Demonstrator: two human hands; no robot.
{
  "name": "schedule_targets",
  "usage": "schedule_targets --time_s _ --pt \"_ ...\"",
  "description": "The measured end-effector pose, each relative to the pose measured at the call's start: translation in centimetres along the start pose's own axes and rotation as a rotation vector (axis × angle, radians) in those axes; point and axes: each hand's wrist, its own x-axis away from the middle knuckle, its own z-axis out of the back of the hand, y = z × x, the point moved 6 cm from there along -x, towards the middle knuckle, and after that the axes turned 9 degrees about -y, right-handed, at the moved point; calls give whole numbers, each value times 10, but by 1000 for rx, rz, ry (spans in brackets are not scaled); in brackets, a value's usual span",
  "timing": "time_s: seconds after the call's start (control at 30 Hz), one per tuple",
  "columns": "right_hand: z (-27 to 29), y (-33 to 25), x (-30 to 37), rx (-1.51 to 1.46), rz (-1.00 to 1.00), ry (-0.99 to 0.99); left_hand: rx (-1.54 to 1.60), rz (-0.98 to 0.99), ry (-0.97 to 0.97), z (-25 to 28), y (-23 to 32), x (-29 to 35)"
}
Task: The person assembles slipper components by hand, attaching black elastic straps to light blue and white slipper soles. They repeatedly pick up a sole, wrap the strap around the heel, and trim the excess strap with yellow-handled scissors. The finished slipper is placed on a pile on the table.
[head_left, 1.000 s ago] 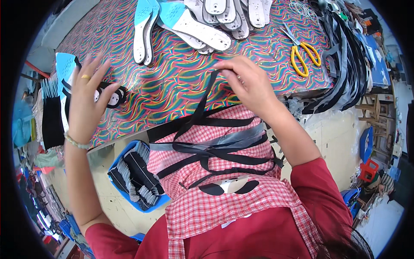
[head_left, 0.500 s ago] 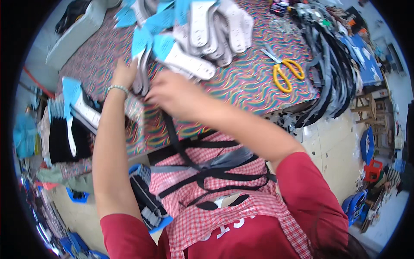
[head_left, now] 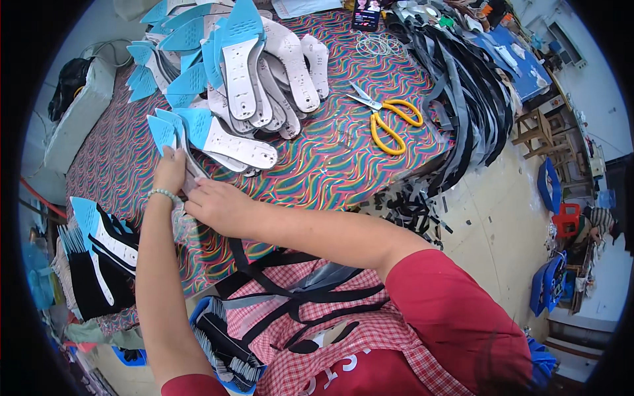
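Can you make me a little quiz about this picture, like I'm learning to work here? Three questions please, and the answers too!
1. True or false: the blades of the yellow-handled scissors are closed tight together.

2. Choose one. The beaded bracelet is on:
a) the right wrist
b) both wrists
c) the left wrist

3. What is the left hand holding near the edge of the colourful wavy tablecloth?

Key:
1. False; the blade tips are apart.
2. c
3. Sole-shaped pieces with blue ends.
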Motion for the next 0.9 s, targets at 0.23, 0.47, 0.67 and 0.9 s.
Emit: schedule_targets --time_s 0.23,0.47,0.67,0.9 --pt "14 13 -3 -230 -49 100 166 -41 -159 7 1 1" --pt "14 39 13 -200 -278 63 966 -33 -181 93 17 70" --pt "45 30 15 -826 -419 11 1601 -578 -226 139 70 157" --pt "122 -50 57 -1394 -479 -278 1090 -308 -51 14 99 271"
